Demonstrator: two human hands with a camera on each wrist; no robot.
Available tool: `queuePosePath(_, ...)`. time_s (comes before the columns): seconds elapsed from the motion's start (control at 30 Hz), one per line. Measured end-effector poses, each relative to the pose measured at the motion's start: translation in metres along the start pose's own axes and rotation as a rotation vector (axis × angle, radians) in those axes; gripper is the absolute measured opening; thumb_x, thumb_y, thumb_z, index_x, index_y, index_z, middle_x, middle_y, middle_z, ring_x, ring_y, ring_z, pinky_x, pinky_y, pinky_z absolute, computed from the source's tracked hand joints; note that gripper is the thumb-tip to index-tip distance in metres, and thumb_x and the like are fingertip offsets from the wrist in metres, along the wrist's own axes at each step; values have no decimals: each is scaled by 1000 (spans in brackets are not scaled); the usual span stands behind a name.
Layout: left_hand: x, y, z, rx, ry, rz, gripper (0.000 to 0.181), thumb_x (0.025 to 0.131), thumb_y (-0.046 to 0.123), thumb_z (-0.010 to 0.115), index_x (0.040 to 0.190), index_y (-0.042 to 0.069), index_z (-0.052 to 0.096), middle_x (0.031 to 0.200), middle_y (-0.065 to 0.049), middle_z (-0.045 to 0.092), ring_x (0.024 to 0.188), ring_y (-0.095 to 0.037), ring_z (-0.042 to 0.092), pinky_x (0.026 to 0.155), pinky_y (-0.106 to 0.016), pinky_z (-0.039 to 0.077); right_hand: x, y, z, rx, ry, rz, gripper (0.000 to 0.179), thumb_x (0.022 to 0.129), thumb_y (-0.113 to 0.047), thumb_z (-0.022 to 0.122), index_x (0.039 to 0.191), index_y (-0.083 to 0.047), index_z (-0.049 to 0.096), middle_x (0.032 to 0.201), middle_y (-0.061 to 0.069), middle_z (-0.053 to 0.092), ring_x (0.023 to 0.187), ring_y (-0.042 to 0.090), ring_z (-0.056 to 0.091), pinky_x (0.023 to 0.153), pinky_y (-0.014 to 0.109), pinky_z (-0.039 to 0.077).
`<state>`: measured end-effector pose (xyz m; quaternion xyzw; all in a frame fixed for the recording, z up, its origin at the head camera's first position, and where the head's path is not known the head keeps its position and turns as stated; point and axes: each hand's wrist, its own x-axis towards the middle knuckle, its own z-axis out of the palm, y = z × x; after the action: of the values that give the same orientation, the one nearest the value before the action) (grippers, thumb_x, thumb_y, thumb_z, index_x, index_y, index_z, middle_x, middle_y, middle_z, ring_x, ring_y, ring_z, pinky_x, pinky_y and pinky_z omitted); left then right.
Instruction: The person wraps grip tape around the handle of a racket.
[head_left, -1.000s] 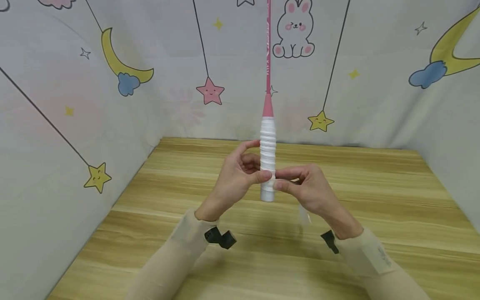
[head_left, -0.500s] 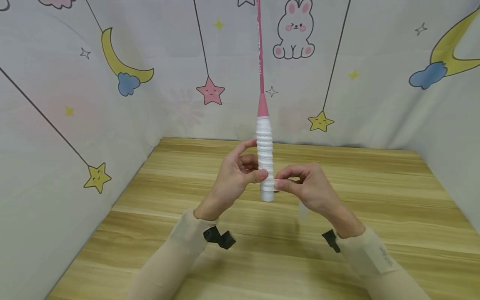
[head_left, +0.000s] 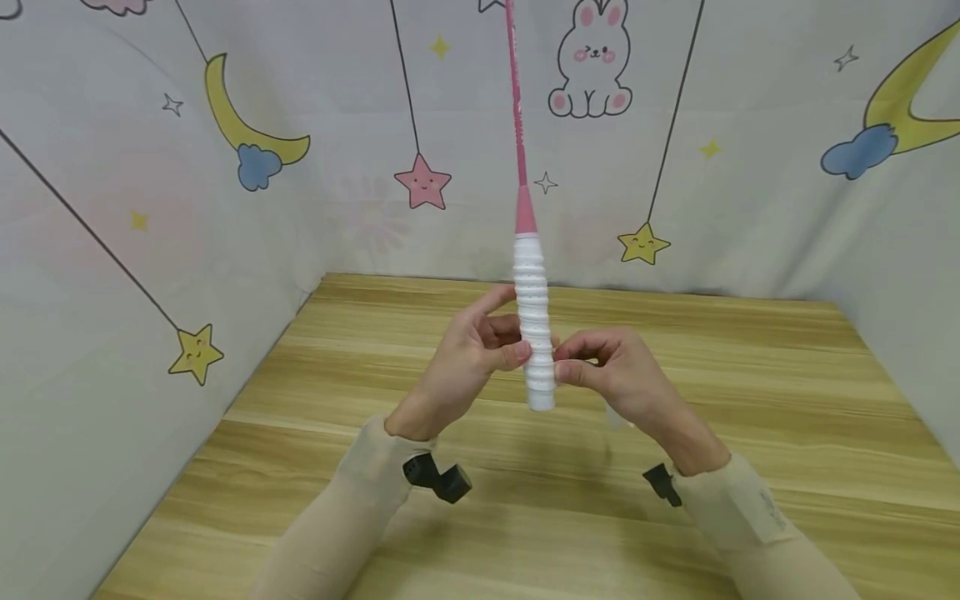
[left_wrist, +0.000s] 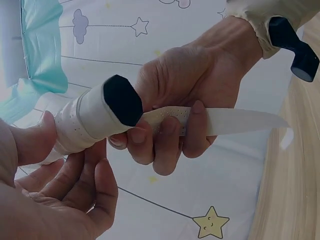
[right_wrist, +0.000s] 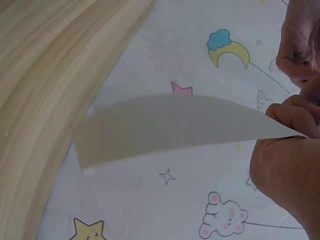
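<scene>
A racket with a pink shaft (head_left: 517,117) stands nearly upright in the head view, its top out of frame. White ridged grip tape covers its handle (head_left: 531,292). My left hand (head_left: 461,358) holds the lower handle from the left, thumb in front and fingers behind. On the right, my right hand (head_left: 618,375) pinches the grip tape close to the handle. In the left wrist view, the perforated tape strip (left_wrist: 240,121) runs from the handle through the right hand's fingers, its tail free. The dark butt end (left_wrist: 123,100) faces that camera. The tail (right_wrist: 175,127) spans the right wrist view.
Below the hands is a wood-grain table (head_left: 300,517). A pale cloth backdrop (head_left: 337,125) printed with stars, moons and a rabbit rises behind and at the sides. Black wrist mounts (head_left: 437,477) sit on both sleeves. A teal cloth (left_wrist: 45,50) hangs at the left wrist view's edge.
The racket has tilted, its shaft leaning further left and its butt shifting slightly right. My right hand has moved a little right, and still pinches the tape. The left hand keeps its hold.
</scene>
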<state>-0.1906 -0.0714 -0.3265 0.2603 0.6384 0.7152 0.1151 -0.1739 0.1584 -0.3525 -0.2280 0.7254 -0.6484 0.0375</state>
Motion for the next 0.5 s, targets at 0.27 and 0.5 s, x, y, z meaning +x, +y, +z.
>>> queuePosePath(0.27,-2,0,1,-62,-77,21,62,110,1,58,167,3,37,119,-17,79,106,-10,74,96,-30,59,2,8,2,113,-71,-103,11,99,-20,80,104,-28,86,107,-16,82,101,2,73,88,21,62)
queuePosePath(0.5,-1,-4,1,-179,-170,29,82,103,30,68,172,8,29,117,9,79,114,-8,74,100,-28,60,2,12,5,194,-184,-186,23,107,-20,68,121,-33,82,117,-12,83,109,3,75,92,20,61)
